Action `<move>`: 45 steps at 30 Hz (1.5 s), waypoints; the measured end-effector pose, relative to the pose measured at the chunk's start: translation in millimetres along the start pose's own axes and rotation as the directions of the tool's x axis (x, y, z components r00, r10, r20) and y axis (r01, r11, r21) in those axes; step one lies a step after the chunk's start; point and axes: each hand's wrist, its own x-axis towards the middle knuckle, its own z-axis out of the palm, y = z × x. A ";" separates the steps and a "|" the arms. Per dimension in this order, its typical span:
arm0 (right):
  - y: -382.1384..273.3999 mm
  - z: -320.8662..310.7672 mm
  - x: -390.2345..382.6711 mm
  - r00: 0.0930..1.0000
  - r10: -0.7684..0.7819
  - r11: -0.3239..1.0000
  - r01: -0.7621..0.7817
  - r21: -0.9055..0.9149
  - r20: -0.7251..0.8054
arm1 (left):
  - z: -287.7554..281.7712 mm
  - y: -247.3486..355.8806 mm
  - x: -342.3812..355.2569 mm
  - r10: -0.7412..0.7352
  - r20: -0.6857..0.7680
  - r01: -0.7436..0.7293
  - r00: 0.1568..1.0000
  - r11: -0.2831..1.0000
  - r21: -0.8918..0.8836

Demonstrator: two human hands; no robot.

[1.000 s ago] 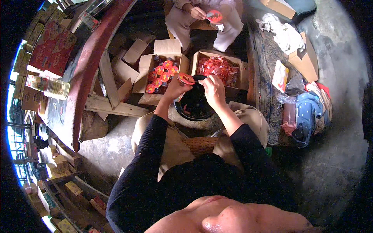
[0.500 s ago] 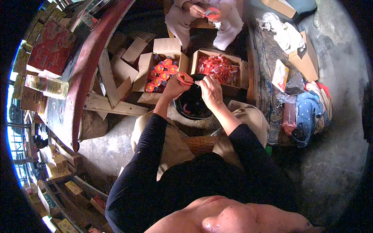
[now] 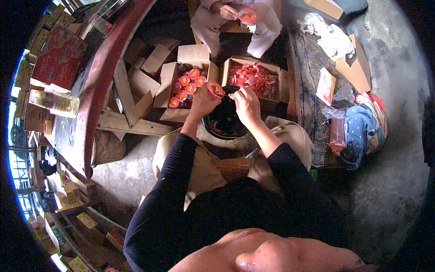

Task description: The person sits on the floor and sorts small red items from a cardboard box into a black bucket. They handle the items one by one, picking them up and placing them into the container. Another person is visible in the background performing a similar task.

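Observation:
My left hand [image 3: 203,105] is closed around a small cup with a round red lid [image 3: 216,89], which it holds tilted over the left side of a black bucket [image 3: 224,136]. Just right of the cup, and apart from it, my right hand [image 3: 247,106] has its fingers pinched together; a small pale bit shows at the tips, too small to name. A carton [image 3: 166,77] beyond my left hand contains several red-lidded cups [image 3: 184,80]. Beyond my right hand, another carton [image 3: 226,68] is heaped with red and clear plastic scraps [image 3: 253,77].
Across from me a seated person [image 3: 229,12] holds a similar red-lidded cup [image 3: 247,16]. A red-edged table [image 3: 97,86] with stacked clear cups [image 3: 63,103] stands at left. On the right, a bench [image 3: 312,118] carries cloths, a bottle [image 3: 336,136] and a blue bag [image 3: 358,127].
My right hand has drawn slightly away from the cup, opening a gap between them. The cup in my left hand has turned so its red top shows more.

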 end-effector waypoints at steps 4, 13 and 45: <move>3.2 7.4 -4.0 0.997 -0.069 0.992 0.073 -0.102 0.037 | 1.6 2.9 3.3 -0.091 0.153 0.123 0.984 0.968 -0.218; -0.3 6.9 -1.4 0.987 0.160 0.978 -0.161 0.133 0.021 | 1.0 0.1 2.2 -0.131 0.145 0.159 0.981 0.966 -0.203; 2.2 -12.7 14.0 0.990 0.039 0.991 -0.056 0.122 0.136 | -10.4 10.7 3.8 0.024 0.071 0.001 0.997 0.944 -0.330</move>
